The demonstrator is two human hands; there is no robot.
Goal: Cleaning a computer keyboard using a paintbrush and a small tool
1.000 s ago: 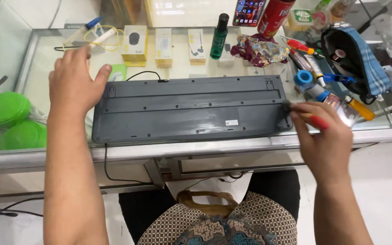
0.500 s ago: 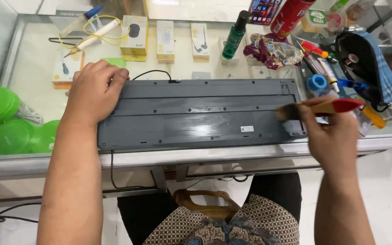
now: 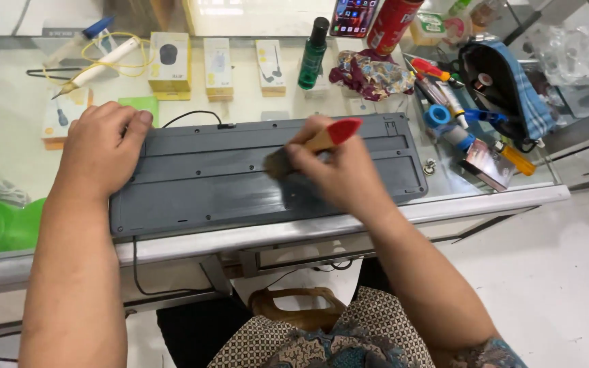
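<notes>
Bracing the light, stiff keyboard (image 3: 267, 178) under my flat left hand (image 3: 103, 146), right hand (image 3: 339, 174) fingers pinching the brush (image 3: 315, 144) handle, bristles soft

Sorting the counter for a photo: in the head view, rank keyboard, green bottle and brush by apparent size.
1. Keyboard, by far largest.
2. Green bottle.
3. Brush, partly hidden in the right hand; its rank against the bottle is unsure.

The right hand (image 3: 339, 170) carried the brush (image 3: 308, 146) to mid-keyboard (image 3: 240, 184).
</notes>
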